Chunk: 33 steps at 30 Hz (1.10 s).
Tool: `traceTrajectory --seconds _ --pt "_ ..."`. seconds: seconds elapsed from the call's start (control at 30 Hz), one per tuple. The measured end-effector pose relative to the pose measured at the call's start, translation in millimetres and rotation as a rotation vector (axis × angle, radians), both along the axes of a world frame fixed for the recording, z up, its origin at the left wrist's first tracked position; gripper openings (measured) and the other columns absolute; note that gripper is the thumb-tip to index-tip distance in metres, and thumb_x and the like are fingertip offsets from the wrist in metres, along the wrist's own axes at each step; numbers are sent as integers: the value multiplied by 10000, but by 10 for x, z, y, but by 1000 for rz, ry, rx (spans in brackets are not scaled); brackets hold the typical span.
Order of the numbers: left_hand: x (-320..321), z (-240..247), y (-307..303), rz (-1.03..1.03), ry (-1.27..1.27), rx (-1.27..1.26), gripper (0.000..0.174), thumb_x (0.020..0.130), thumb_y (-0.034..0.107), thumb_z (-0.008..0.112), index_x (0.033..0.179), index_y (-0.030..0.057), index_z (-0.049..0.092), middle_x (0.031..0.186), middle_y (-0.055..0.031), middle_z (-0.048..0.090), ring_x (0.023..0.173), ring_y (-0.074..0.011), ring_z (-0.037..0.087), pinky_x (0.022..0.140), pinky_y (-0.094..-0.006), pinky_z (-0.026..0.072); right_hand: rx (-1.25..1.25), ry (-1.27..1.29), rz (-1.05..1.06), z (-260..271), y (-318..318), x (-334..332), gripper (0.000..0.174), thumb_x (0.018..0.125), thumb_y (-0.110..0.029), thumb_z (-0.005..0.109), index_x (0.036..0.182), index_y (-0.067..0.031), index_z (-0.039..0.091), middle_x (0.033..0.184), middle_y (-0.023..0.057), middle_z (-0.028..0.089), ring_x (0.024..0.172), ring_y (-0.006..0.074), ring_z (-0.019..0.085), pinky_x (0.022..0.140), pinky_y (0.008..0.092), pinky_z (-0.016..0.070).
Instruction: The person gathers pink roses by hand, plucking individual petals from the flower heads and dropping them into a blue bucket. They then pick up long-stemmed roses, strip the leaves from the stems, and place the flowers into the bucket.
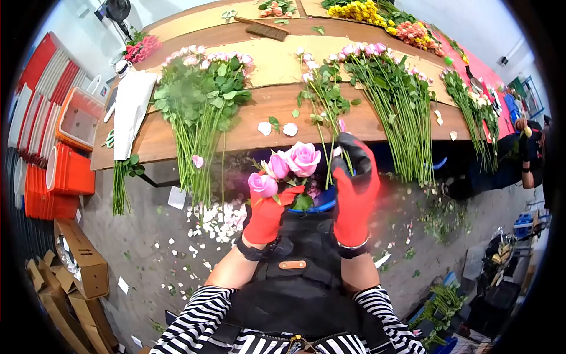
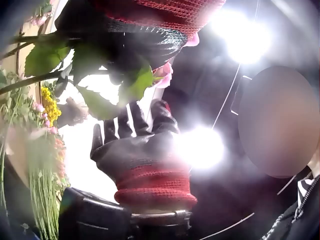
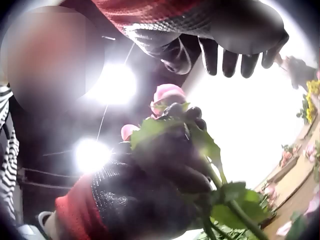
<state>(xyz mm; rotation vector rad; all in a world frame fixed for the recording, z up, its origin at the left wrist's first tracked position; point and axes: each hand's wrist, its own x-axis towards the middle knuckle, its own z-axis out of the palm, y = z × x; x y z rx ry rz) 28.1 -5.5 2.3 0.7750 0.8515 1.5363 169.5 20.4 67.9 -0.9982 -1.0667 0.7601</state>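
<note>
In the head view, my left hand (image 1: 263,215) grips a small bunch of pink roses (image 1: 303,159), their blooms above the red and black glove. The right wrist view shows that hand (image 3: 145,185) curled round leafy stems (image 3: 245,220), with a pink bloom (image 3: 169,95) beyond its fingers. My right hand (image 1: 356,192) is raised to the right of the bunch, its fingers spread and slightly bent in the left wrist view (image 2: 142,145). A small pale pink piece (image 1: 338,151) shows beside its thumb; whether they touch I cannot tell.
Long-stemmed roses (image 1: 203,100) lie in bundles across the wooden table (image 1: 271,118), beside a white-wrapped bundle (image 1: 131,106) and a brush (image 1: 262,29). A blue container (image 1: 321,206) is below my hands. Petals litter the floor (image 1: 147,259). Another person (image 1: 519,153) is at the right.
</note>
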Motion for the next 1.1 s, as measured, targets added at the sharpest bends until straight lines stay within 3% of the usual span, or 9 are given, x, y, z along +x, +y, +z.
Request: traceTrajectory --seconds 0.1,0.17,0.23,0.33,0.5,0.67,0.83,1.0,1.1 --pt "7 -98 55 -53 85 28 469 838 -3 656 1273 0 481 1192 -110 581 1064 -268 620 840 -415 580 -57 -315 31 65 -110 -8 450 654 20 759 1079 4 613 1129 133 603 1059 239 577 933 330 441" --pt "9 -93 58 -70 -20 86 478 818 -21 652 1268 -7 493 1189 -127 589 1063 -263 621 842 -384 573 -52 -124 5 -4 -122 -69 410 658 37 745 1048 6 622 1072 118 611 999 212 585 896 311 450" --pt "38 -35 44 19 206 86 498 770 -89 621 1252 -19 520 1164 -171 620 1009 -266 645 835 -359 568 -81 -23 -1 -56 -122 -85 385 671 38 739 1037 7 625 1035 99 618 952 190 591 863 290 457" --pt "-8 -124 -23 -121 -77 4 416 813 -21 636 1221 6 561 1160 -136 629 1026 -242 635 861 -360 541 -215 410 169 -105 -121 -127 232 826 6 625 1056 3 591 980 59 624 883 144 588 807 243 452" --pt "-73 -212 6 -8 567 329 437 799 -34 635 1222 5 537 1128 -111 635 934 -228 653 835 -360 535 -79 861 439 -238 16 -125 113 939 -48 524 1031 1 566 935 26 607 868 109 578 800 234 459" --pt "108 70 8 178 -61 25 441 806 4 674 1228 62 561 1141 -71 619 988 -228 637 844 -354 517 -184 266 24 -56 -46 -81 303 842 52 566 1141 6 581 1135 78 606 1059 159 568 920 310 453" --pt "133 107 99 276 451 154 610 679 12 823 1222 -22 545 1061 -86 654 965 -175 627 811 -323 519 151 -446 -71 84 -140 -73 388 677 -57 762 1045 -69 639 1180 104 577 1156 315 500 984 427 403" --pt "198 138 40 291 77 8 523 741 59 789 1202 -14 555 1027 -87 661 928 -174 634 799 -322 520 168 -723 -209 83 -158 -100 366 672 -154 791 1002 -100 641 1166 86 584 1156 347 486 1027 508 310" --pt "118 126 54 229 317 51 455 775 49 745 1187 -10 560 1028 -92 656 925 -174 635 782 -321 524 155 -770 -163 69 -167 -64 355 674 -134 774 999 -87 639 1148 101 590 1157 353 486 1025 497 324"
